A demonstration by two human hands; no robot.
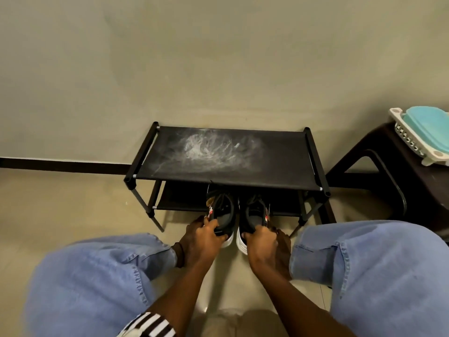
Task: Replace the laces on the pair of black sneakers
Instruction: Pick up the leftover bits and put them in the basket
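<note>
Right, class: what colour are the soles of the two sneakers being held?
White soles under black uppers, clearest in the head view.

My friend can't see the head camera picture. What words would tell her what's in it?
A seated person in blue jeans grips the heel of a black white-soled sneaker in each hand, left hand on the left sneaker, right hand on the right sneaker, at a low black fabric shoe rack. A dark brown plastic stool carries a turquoise basin.

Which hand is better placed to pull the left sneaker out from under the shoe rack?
The left hand: it already grips the heel of the left sneaker below the shoe rack. The right hand is occupied, gripping the right sneaker.
</note>
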